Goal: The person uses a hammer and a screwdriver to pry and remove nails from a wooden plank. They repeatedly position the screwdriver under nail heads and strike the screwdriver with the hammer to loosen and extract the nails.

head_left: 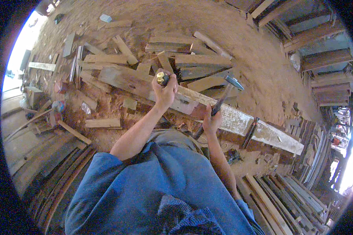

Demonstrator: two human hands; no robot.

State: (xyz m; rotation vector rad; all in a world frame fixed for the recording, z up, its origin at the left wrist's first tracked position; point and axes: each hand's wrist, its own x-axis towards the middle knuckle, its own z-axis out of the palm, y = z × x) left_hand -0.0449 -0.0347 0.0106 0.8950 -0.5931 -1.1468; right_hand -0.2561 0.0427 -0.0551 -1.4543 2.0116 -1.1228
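My left hand (165, 93) is closed around an upright hand tool with a yellow and black handle (161, 78). Its butt end faces up, while its lower end is hidden behind my fist. The fist is over a long wooden beam (234, 120), worn and patched with white, that runs from upper left to lower right in front of me. Farther right, my right hand (212, 120) grips a hammer (234, 82) by its dark handle. The metal hammer head is raised beyond the beam, to the right of the tool and apart from it.
Wood offcuts (203, 60) lie heaped beyond the beam on the brown dirt floor (259, 58). A dark bar (250, 133) crosses the beam at right. Stacked boards (278, 201) fill the lower right, with more timber (62, 184) at lower left. Shelves of wood (325, 60) stand upper right.
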